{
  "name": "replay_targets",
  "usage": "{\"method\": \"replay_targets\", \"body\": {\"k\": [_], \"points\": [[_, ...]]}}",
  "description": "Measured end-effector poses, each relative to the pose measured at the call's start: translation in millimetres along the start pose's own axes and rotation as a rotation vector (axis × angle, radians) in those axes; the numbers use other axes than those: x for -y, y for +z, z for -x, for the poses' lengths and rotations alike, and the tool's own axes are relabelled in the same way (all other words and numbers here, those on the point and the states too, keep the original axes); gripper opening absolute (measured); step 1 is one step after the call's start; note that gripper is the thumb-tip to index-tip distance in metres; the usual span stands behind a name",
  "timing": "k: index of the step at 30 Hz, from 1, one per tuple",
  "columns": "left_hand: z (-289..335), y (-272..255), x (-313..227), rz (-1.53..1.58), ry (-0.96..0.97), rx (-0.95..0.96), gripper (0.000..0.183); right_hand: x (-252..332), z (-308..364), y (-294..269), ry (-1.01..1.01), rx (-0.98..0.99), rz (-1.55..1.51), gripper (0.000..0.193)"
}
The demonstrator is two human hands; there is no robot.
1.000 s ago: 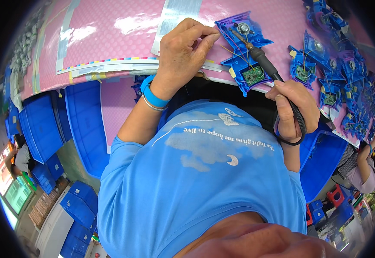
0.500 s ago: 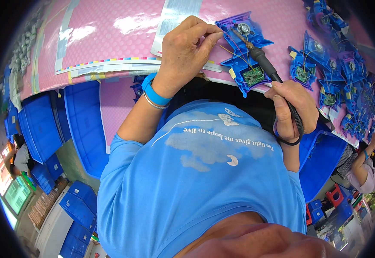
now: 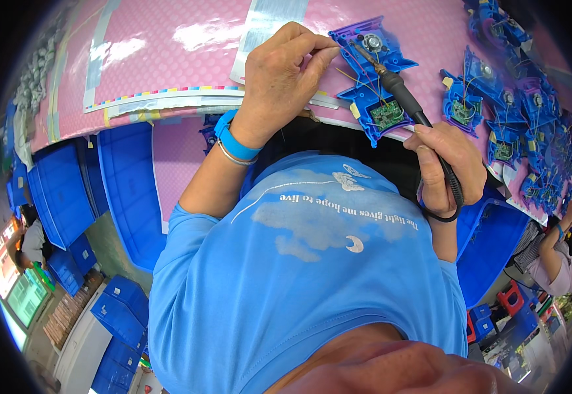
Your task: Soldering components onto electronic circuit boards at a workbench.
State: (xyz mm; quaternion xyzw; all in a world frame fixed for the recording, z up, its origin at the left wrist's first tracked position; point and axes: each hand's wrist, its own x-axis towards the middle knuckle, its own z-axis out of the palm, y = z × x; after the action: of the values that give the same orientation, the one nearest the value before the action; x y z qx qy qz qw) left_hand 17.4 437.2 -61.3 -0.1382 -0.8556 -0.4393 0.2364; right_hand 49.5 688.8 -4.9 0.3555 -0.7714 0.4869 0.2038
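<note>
My right hand (image 3: 449,164) grips a black-handled soldering iron (image 3: 401,90), its cable looping below the fingers. The iron's metal tip reaches over a blue plastic housing (image 3: 399,63), beside a round silver speaker (image 3: 373,43). Joined to this housing by thin wires is a nearer blue part holding a green circuit board (image 3: 386,116). My left hand (image 3: 287,79), with a blue wristband, pinches at the housing's left edge. Thumb and forefinger are pressed together there; a thin wire seems to run from them, but what they hold is too small to make out.
Several similar blue housings with boards and wires (image 3: 532,111) crowd the table's right side. The table carries a pink dotted cover (image 3: 168,59) with taped strips. Blue bins (image 3: 128,197) stand below the edge on both sides. Another person's arm (image 3: 552,253) is at the far right.
My left hand has shifted very slightly. The soldering iron and the housing stay almost exactly where they were.
</note>
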Motion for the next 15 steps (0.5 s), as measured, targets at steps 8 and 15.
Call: {"method": "replay_targets", "body": {"k": [8, 15], "points": [[-1.7, 2.5, -1.3, 0.008, -0.036, -0.006, 0.008, 1.0, 2.8, 0.5, 0.025, 0.028, -0.001, 0.021], [-6.1, 0.2, -6.2, 0.011, -0.017, -0.044, 0.008, 2.5, 1.9, 0.2, 0.029, 0.044, 0.014, 0.021]]}}
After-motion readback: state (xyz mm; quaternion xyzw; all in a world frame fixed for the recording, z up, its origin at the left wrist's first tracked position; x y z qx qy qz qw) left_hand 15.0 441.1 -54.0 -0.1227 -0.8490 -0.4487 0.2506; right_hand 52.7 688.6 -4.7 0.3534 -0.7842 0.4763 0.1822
